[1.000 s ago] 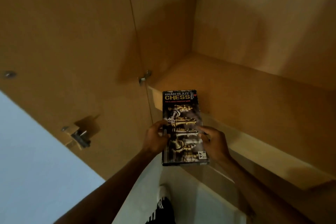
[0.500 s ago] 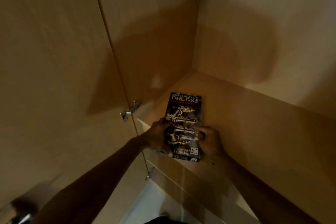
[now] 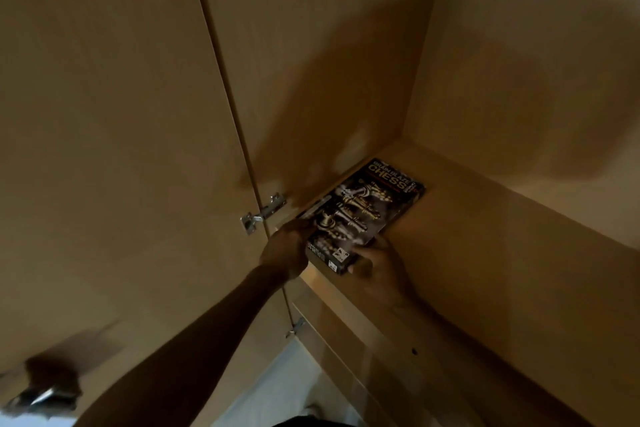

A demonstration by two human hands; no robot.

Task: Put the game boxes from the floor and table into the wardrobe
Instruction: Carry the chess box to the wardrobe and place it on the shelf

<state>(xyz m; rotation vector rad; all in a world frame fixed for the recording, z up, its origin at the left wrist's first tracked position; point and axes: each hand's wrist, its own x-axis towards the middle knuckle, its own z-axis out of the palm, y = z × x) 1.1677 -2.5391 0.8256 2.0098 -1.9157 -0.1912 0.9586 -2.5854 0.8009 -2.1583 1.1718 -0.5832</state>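
Observation:
A dark chess game box [image 3: 363, 211] with gold lettering and pictured chess pieces lies flat on the wooden wardrobe shelf [image 3: 485, 236], close to the left inner wall and angled toward the back corner. My left hand [image 3: 287, 248] grips the box's near left edge. At the box's near right corner my right hand [image 3: 379, 269] holds it, fingers curled around the end. The box's near end overhangs the shelf's front edge a little.
The open wardrobe door [image 3: 121, 149] stands to the left, with a metal hinge [image 3: 263, 213] just left of my left hand. A second hinge [image 3: 294, 328] sits lower down. Another shelf edge [image 3: 346, 350] runs below. Pale floor [image 3: 277, 399] shows at the bottom.
The chess box has slid farther onto the shelf, toward the left wall and back corner. Both hands followed it forward, still holding its near end.

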